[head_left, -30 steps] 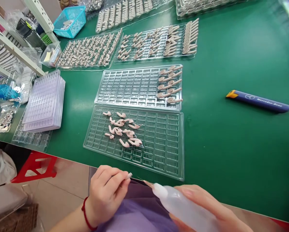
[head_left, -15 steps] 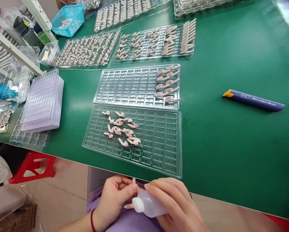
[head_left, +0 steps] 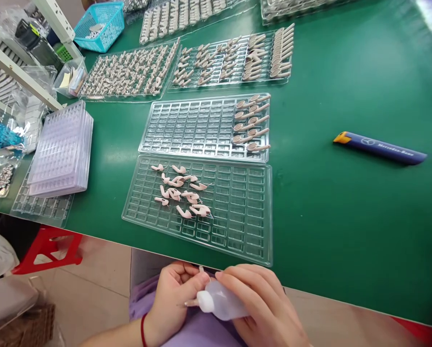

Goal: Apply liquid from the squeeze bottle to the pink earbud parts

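Observation:
My left hand (head_left: 172,299) is closed, with a small pale earbud shell (head_left: 201,269) pinched between thumb and fingers; most of the shell is covered. Wrapped in my right hand (head_left: 269,303) is a translucent squeeze bottle (head_left: 225,301). Its white cap and thin tip point left, below my left thumb. Both hands are close together over my lap, just off the table edge. In front of them lies a clear plastic tray (head_left: 237,231) with several pinkish earbud shells (head_left: 184,212) loosely grouped on its left half, thin wires sticking out of some.
A second clear tray (head_left: 187,127) holds earbud pieces along its right end. Fuller trays (head_left: 129,72) stand behind it. On the left is a stack of clear trays (head_left: 58,149); a blue basket (head_left: 102,29) stands farther back. A dark blue cutter (head_left: 382,148) lies to the right.
My right hand brought the bottle left and turned it, from pointing at the shell to beside my left hand. My left hand shifted slightly right and turned the shell upright. Little moved in the last half second.

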A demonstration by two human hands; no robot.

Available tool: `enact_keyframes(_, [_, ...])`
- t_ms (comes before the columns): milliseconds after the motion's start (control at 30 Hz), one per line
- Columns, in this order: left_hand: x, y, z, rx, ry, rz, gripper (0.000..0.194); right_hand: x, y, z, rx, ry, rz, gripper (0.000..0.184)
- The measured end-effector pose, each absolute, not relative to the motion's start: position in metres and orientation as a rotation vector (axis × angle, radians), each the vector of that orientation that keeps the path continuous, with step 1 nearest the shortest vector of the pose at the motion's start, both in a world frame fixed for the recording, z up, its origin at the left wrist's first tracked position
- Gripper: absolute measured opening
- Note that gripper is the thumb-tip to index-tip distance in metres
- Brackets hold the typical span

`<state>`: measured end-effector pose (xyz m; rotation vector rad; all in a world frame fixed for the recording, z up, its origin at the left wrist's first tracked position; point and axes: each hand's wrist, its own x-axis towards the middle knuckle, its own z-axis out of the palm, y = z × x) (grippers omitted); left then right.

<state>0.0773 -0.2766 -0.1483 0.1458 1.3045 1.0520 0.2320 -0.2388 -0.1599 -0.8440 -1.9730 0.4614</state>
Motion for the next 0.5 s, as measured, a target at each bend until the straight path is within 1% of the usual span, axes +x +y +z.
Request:
enact_keyframes(200, [0.077,-0.277,-0.15,0.153,1.316,1.056,0.036,0.231,-0.238,-0.16,-0.857,-1.954,0.465,0.027])
enact_keyframes(267, [0.074,-0.277,-0.147,0.165,1.305,1.027,0.034,0.233,-0.237,-0.156,-0.852,-1.938,0.528,0.03])
enact_keyframes(367, [0.069,-0.277,-0.136,0.237,1.24,0.94,0.031,0.239,-0.235,-0.146,-0.837,-1.869,0.81,0.03])
enact_keyframes(433, [0.066,-0.277,-0.127,0.306,1.194,0.878,0.03,0.244,-0.234,-0.138,-0.845,-1.782,1.026,0.026])
enact_keyframes(500, [0.066,-0.275,-0.119,0.371,1.168,0.831,0.029,0.247,-0.233,-0.132,-0.866,-1.706,1.175,0.022])
